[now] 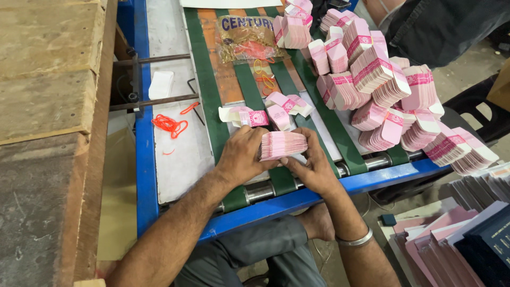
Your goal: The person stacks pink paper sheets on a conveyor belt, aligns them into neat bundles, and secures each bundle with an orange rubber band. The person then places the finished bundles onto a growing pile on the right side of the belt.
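L hand [241,157] + R hand [311,167] both clasping pink paper stack [283,144] | risk: loose grip, stack maybe fans out on green belts [207,101]

I saw a clear plastic bag [245,40] of rubber bands, dark-lettered across its top, lying at the counter's [175,159] far end. Pink-and-white paper labels sat banded in bundles [372,69] heaped right, with one stack [283,144] held between both grips.
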